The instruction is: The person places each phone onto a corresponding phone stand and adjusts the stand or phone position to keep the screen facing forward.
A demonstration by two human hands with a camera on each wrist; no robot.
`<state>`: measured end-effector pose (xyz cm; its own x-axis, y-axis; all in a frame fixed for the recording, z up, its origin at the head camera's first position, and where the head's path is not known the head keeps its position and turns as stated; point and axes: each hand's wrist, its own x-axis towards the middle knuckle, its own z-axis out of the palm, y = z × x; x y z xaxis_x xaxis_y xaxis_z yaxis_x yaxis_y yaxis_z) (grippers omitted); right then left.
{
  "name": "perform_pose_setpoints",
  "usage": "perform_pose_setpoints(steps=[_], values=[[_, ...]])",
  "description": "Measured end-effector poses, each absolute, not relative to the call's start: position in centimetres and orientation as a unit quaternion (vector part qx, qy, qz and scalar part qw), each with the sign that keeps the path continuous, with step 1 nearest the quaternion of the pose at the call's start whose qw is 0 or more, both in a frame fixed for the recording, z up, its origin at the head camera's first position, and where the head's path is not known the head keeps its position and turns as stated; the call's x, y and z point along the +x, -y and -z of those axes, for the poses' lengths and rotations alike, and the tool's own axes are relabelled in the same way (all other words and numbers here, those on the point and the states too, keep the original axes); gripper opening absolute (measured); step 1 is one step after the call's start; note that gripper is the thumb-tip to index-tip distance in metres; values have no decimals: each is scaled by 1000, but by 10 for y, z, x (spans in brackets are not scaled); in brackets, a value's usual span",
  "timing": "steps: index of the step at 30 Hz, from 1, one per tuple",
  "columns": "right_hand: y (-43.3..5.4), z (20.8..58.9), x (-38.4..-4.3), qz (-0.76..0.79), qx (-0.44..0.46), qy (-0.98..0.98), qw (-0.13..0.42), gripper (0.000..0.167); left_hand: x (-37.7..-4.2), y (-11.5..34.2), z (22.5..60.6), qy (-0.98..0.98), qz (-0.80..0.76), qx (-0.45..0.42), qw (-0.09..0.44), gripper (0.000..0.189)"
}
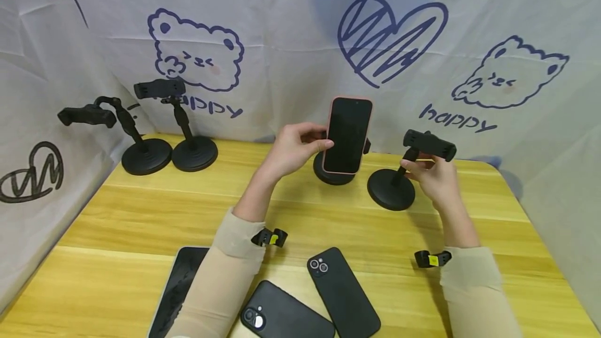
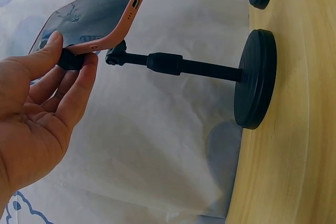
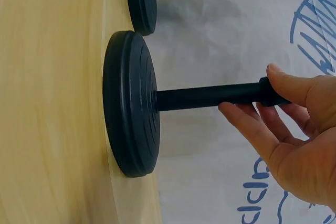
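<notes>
A phone in a pink case [image 1: 347, 134] sits upright in the clamp of a black phone stand [image 2: 210, 71]. My left hand [image 1: 298, 145] pinches the phone's left edge at the clamp, thumb on the front and fingers behind. To its right, my right hand [image 1: 436, 176] grips the pole of another black phone stand [image 1: 392, 189], just under its clamp [image 1: 429, 144], which holds no phone. In the right wrist view, the thumb lies on the pole's collar [image 3: 270, 92] and the fingers curl beneath. That stand's round base is on the tabletop.
Two more black phone stands [image 1: 146, 156] [image 1: 194, 154] stand at the back left. Two black phones [image 1: 345, 291] [image 1: 286, 312] lie face down in front, and a dark-screened tablet [image 1: 180, 275] is partly under my left sleeve. A printed cloth [image 1: 291, 67] hangs behind the wooden table [image 1: 117, 223].
</notes>
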<state>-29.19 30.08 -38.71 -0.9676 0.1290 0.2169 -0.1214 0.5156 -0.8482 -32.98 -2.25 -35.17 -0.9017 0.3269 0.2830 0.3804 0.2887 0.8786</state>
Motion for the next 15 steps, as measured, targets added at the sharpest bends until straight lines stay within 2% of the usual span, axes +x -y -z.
perform_pose_setpoints(steps=[8,15], values=[[-295,382,-288,-460,12,884,86,44,-329,22,353,801,557,-219,24,30],[-296,377,-285,-432,31,897,89,41,-328,22,351,808,546,-221,23,33]])
